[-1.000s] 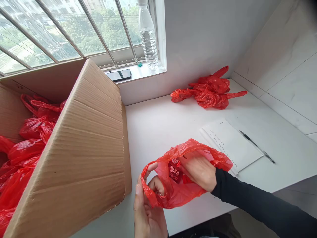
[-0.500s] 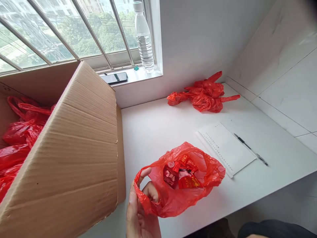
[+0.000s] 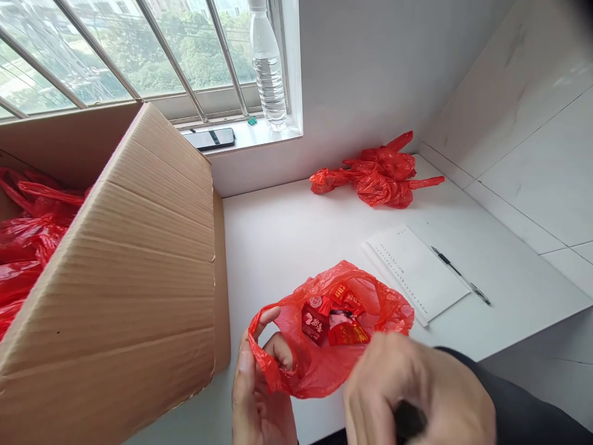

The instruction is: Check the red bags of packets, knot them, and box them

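My left hand (image 3: 259,389) grips one handle of an open red plastic bag (image 3: 324,364) that rests on the white table (image 3: 287,241). Small red wrapped packets (image 3: 331,318) lie inside the bag. My right hand (image 3: 407,392), in a black sleeve, is close to the camera at the bottom edge, just right of the bag. It is blurred, its fingers curled around something dark that I cannot make out.
A big open cardboard box (image 3: 139,272) full of red bags (image 3: 28,241) stands at left. More red bags (image 3: 377,176) lie at the back. A sheet of paper (image 3: 414,272) and a pen (image 3: 458,283) lie at right. A water bottle (image 3: 267,65) and phone (image 3: 208,138) sit on the sill.
My right hand left the inside of the bag, went out of view, and has come back in at the bottom. The left hand kept its hold on the handle.
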`<state>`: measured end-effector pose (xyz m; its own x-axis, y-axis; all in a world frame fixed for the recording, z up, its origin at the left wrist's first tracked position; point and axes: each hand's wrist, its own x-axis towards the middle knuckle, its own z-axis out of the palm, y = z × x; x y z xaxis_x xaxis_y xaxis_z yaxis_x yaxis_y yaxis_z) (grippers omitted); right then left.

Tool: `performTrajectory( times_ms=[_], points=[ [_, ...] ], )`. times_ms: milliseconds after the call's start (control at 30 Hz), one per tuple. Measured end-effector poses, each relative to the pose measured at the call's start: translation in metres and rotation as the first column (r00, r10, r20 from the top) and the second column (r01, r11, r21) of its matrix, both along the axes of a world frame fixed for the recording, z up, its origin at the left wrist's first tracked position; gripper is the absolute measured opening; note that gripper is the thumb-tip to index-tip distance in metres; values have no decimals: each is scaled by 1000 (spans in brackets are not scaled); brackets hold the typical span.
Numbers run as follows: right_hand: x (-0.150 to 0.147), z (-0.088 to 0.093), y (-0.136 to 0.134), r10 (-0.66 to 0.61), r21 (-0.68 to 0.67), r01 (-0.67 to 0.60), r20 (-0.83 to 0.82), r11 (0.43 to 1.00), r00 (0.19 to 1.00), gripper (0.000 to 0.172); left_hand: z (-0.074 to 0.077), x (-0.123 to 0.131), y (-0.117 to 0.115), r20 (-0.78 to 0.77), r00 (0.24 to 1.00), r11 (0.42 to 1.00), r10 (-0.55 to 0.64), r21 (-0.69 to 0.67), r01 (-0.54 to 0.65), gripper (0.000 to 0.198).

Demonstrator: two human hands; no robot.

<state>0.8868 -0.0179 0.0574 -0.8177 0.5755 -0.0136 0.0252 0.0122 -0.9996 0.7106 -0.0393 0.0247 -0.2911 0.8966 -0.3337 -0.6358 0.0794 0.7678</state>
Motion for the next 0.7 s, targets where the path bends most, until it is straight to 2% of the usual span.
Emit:
performTrajectory(
  times_ms=[67, 100, 133, 200, 267, 300, 333, 400, 433, 533, 600, 700],
  points=[
    [0, 0, 11, -216, 85, 203, 209, 976, 954, 43, -3, -2, -1, 7, 1000, 1000, -23, 12, 23, 45],
    [1, -3, 15, -331, 197, 278, 342, 940, 880, 36, -3, -3, -2, 8, 999, 999, -39, 10, 39, 46],
    [2, -7, 19, -432, 328, 303, 465, 895, 772, 30, -2, -3, -2, 6, 999, 999, -53, 5, 53, 46],
    [5, -20, 23, -545, 536, 198, 629, 820, 555, 22, 0, -3, -3, -1, 998, 998, -63, -8, 63, 46],
    [8, -36, 23, -523, 584, -7, 732, 812, 436, 11, 2, -3, -3, -1, 998, 998, -67, -13, 67, 45],
    [9, -43, 22, -493, 574, -97, 767, 813, 410, 17, 3, -2, -3, 0, 997, 997, -71, -12, 71, 44],
    [9, -50, 20, -470, 565, -167, 789, 808, 396, 30, 3, -2, -3, -2, 997, 997, -77, -10, 77, 44],
    [9, -61, 17, -452, 558, -248, 809, 792, 375, 53, 2, -2, -3, -9, 995, 995, -98, 8, 98, 42],
    [9, -64, 16, -456, 561, -265, 811, 784, 367, 57, 1, -2, -3, -14, 994, 994, -110, 19, 110, 41],
    [11, -66, 12, -471, 569, -278, 810, 774, 349, 58, -1, -4, -3, -34, 990, 990, -134, 38, 135, 41],
    [12, -61, 10, -479, 583, -256, 796, 772, 369, 57, -1, -5, -3, -44, 991, 991, -128, 37, 130, 43],
    [11, -50, 9, -521, 611, -167, 764, 774, 380, 43, -1, -6, -1, -35, 990, 990, -134, 27, 135, 42]
  ],
)
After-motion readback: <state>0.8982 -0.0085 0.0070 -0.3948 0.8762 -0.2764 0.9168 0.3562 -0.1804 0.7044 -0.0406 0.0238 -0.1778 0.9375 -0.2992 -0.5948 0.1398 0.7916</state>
